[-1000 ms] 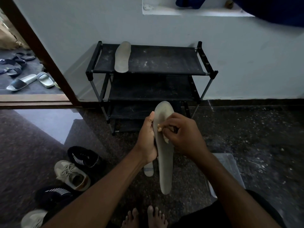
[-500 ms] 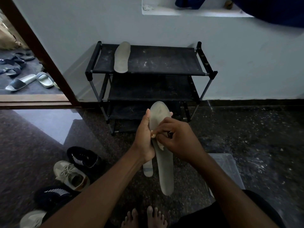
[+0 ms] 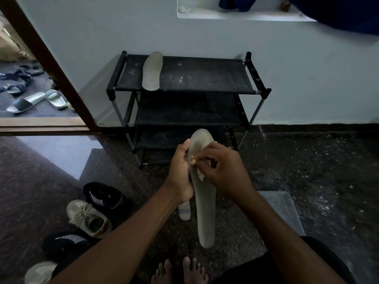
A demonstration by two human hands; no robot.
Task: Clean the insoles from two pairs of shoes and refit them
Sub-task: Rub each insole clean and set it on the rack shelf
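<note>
Both forearms reach forward to centre frame, where the left hand [image 3: 181,173] curls round the left edge of a long grey insole [image 3: 205,212], thumb up along its face, holding it lengthwise with the toe end far and the heel end near. The right hand [image 3: 223,173], knuckles up and fingers bent, pinches a small pale cloth [image 3: 200,174] against the insole's upper face. A second insole [image 3: 152,71] lies on the top left of the black rack [image 3: 205,78], and the shoes [image 3: 88,219] sit on the floor at near left.
</note>
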